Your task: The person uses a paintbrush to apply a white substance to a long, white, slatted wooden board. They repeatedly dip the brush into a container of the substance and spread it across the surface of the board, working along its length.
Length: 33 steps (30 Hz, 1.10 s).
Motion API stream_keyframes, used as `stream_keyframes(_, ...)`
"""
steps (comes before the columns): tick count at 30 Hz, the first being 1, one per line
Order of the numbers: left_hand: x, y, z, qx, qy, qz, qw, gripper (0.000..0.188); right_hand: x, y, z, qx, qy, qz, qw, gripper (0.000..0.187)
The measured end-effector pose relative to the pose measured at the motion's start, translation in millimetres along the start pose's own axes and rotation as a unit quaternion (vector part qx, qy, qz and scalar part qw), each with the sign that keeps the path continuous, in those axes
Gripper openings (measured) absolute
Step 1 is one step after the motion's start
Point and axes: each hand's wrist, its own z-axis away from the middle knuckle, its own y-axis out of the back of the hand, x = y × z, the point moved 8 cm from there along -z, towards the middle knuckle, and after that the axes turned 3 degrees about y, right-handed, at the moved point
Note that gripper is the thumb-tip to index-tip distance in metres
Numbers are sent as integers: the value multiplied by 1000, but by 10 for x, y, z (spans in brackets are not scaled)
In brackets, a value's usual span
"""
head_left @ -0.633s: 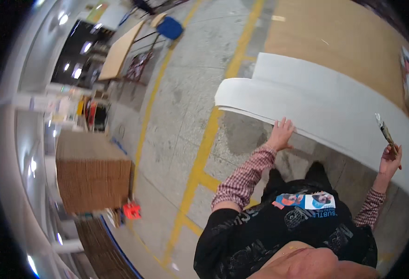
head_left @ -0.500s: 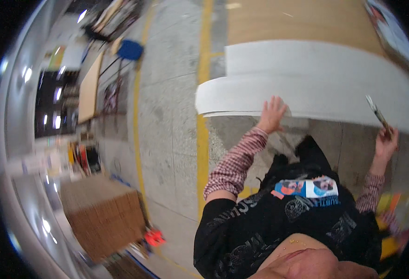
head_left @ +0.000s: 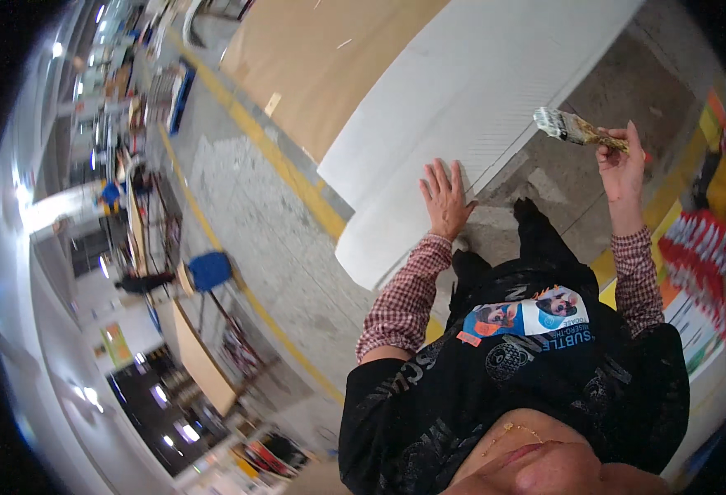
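Observation:
My left hand [head_left: 445, 202] lies with spread fingers on the near edge of a large white sheet [head_left: 470, 107], pressing nothing else. Several thin layers show along that near edge. Past the white sheet, a wide brown board or sheet [head_left: 330, 66] extends away to the upper left. My right hand [head_left: 623, 169] is closed around the handle of a flat paintbrush [head_left: 573, 128] with a smeared, stained body. Its whitish bristle end points left, toward the sheet's near edge, and the brush is held in front of me above the floor.
Red and white packages [head_left: 701, 256] are stacked at my right, by a yellow and black item [head_left: 722, 177]. Yellow lines [head_left: 255, 136] run along the concrete floor. To the left stand a blue-backed chair [head_left: 208, 271] and a long tan table [head_left: 198, 355].
My view has turned, so the sheet now slants up to the right. The brush has come in from the far right, closer to my left hand. My left hand stays on the sheet's edge.

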Motion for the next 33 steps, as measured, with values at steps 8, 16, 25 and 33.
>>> stream_keyframes(8, 139, 202, 14, 22, -127, -28, 991, 98, 413, 715, 1311, 85, 150, 54, 984, 29)
stream_keyframes(16, 71, 162, -151, -69, -161, -21, 984, 88, 1181, 1000, 1606, 106, 153, 129, 974, 23)
stream_keyframes(25, 56, 116, -207, -58, -186, -30, 980, 83, 1348, 897, 1088, 63, 159, 158, 972, 23)
stream_keyframes(33, 79, -46, -62, 14, -110, -42, 993, 115, 1073, 1037, 1002, 100, 179, 168, 964, 25)
